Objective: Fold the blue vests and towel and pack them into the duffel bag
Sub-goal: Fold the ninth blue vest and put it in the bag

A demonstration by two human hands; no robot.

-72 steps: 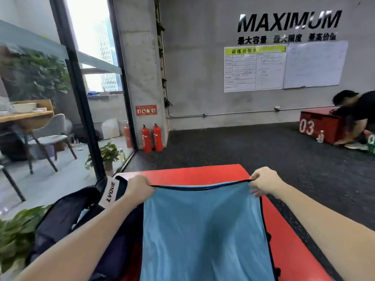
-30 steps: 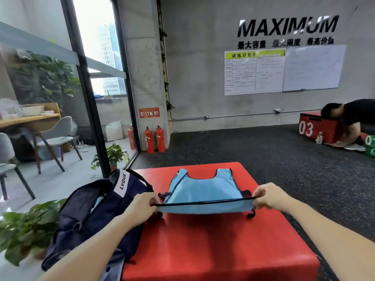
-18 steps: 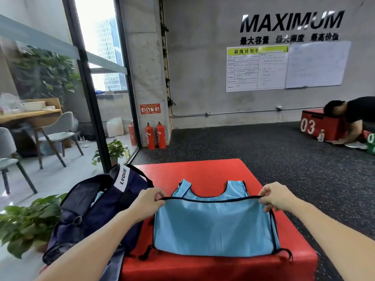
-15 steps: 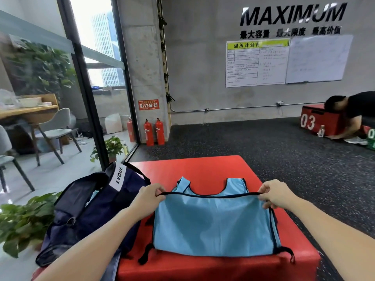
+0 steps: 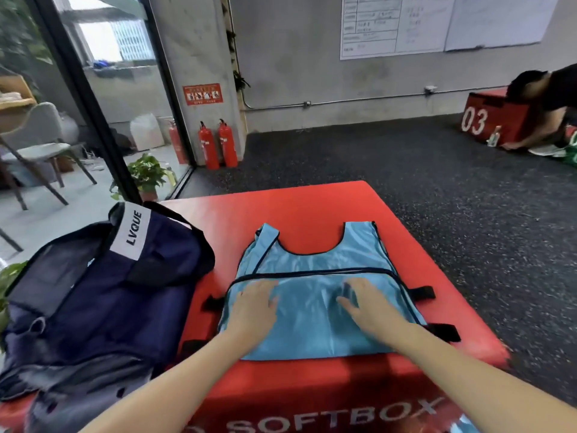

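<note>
Legible markings:

- "LVQUE": black capitals on a white band (image 5: 130,232) across the top of the navy duffel bag (image 5: 93,307), reading upward.
- "SOFTBOX": white capitals on the near side face of the red box (image 5: 312,207), along the bottom edge; a partial character precedes the "S".
- "03": white numerals on the side of a second red box (image 5: 487,120), far right by the wall.
- Red wall sign (image 5: 203,94) on the concrete pillar above the fire extinguishers (image 5: 218,145): pictograms and small print, not legible.
- Wall chart (image 5: 393,23) and adjoining whiteboard (image 5: 499,17): ruled grid with handwriting, too small to read.
</note>
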